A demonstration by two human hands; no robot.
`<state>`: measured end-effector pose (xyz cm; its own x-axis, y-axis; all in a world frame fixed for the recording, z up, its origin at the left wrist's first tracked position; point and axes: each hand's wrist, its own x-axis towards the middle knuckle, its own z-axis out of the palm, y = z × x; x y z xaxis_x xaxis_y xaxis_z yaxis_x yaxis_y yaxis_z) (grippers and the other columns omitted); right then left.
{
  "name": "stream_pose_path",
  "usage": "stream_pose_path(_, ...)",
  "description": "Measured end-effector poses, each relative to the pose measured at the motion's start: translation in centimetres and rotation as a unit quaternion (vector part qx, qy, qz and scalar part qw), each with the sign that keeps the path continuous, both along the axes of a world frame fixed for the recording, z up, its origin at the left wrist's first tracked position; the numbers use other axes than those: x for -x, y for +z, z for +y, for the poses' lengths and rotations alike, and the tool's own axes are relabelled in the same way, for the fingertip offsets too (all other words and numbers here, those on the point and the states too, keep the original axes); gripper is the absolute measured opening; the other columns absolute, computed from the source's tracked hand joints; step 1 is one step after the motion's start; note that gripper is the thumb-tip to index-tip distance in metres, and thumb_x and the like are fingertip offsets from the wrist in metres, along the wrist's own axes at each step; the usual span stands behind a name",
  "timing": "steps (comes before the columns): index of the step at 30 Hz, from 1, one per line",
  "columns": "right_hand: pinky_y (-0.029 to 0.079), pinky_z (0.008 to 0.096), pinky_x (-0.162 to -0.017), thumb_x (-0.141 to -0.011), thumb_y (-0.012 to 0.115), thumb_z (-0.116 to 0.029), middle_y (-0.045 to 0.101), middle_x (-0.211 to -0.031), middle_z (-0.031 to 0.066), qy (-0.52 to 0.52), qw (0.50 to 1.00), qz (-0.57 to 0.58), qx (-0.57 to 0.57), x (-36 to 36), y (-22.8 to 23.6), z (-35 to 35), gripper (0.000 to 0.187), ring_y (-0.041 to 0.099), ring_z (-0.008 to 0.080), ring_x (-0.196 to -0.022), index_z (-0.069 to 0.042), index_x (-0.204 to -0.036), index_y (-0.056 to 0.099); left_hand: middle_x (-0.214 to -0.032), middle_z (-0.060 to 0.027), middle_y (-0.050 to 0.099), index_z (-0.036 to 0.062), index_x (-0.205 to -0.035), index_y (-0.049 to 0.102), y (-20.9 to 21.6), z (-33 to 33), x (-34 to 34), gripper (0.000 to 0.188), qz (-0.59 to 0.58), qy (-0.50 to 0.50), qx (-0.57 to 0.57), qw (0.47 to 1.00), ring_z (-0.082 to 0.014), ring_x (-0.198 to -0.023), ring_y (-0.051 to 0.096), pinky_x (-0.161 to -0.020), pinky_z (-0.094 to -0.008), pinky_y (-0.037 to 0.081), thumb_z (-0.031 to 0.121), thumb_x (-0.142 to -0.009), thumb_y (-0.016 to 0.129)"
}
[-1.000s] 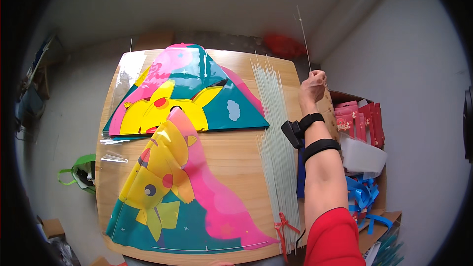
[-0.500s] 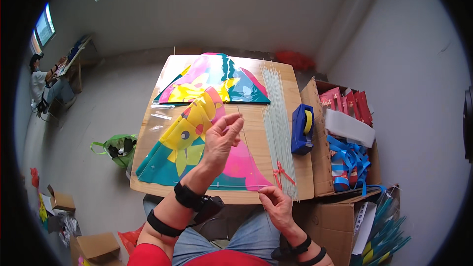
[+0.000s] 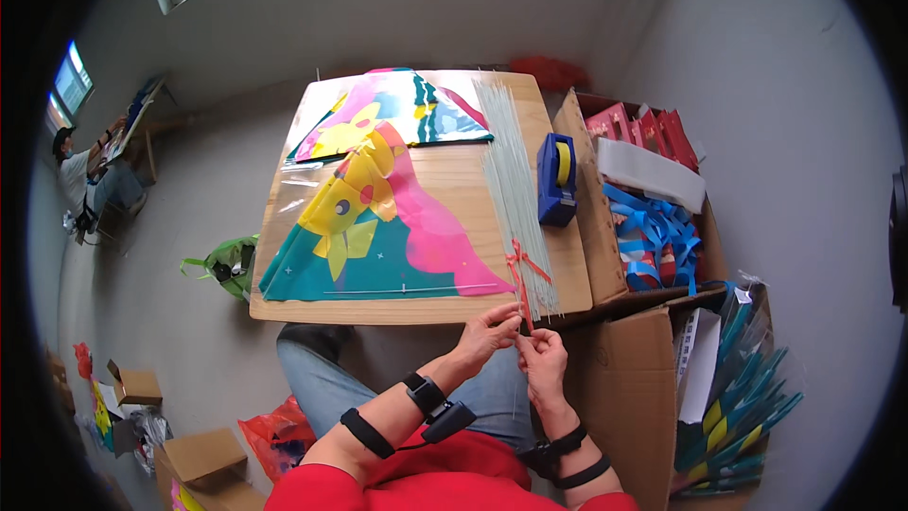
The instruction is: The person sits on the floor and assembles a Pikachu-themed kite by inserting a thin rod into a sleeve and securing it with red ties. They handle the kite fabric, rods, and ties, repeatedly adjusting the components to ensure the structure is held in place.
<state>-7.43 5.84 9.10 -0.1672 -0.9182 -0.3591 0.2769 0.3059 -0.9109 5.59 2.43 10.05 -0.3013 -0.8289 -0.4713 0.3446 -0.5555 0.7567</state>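
My left hand (image 3: 489, 333) and my right hand (image 3: 542, 360) are close together just off the table's front edge. The fingertips of both are pinched on what looks like a thin pale rod, hard to make out, its faint line running down below my right hand. In front of them a kite sail (image 3: 369, 255) in teal, pink and yellow, with a cartoon figure, lies spread on the table. Along its near edge rests a thin white rod (image 3: 405, 290). Right beyond my fingers, a red ribbon (image 3: 522, 265) ties a bundle of long pale rods (image 3: 515, 170).
More folded printed sheets (image 3: 388, 114) lie at the back of the wooden table (image 3: 567, 274). A blue tape dispenser (image 3: 558, 180) stands at its right edge. Cardboard boxes (image 3: 624, 360) crowd the right side. A green bag (image 3: 227, 265) is on the floor; a person sits far left.
My left hand has come down and right, from over the kite sail to beside my right hand. My right hand has shifted slightly right. The view has turned a little.
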Motion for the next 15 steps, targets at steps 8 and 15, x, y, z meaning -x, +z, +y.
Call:
stream_pose_path(8,0.036,0.0157,-0.045,-0.084,0.064,-0.007,0.059,-0.072,-0.0003,-0.046,0.999,-0.005,-0.019,1.4,-1.7,0.1,0.015,0.047,0.0018,-0.053,0.0,-0.094,0.055,-0.088,-0.0021,0.061,0.0014,-0.126,0.049,-3.6,-0.2,3.3,0.045,-0.075,0.004,0.048,0.996,-0.0061,-0.074,0.053,-0.063,-0.0194,0.044,0.017,-0.086,0.062)
stream_pose_path(15,0.036,0.0153,-0.046,-0.085,0.062,-0.005,0.059,-0.071,-0.0008,-0.046,0.999,0.017,-0.004,4.1,-1.7,-2.3,0.009,0.047,0.0014,-0.054,0.001,-0.091,0.059,-0.084,0.0004,0.059,0.0016,-0.122,0.051,-3.3,-2.1,6.0,0.043,-0.067,0.008,-0.008,0.998,-0.0055,-0.071,0.053,-0.062,-0.0185,0.044,0.021,-0.086,0.063)
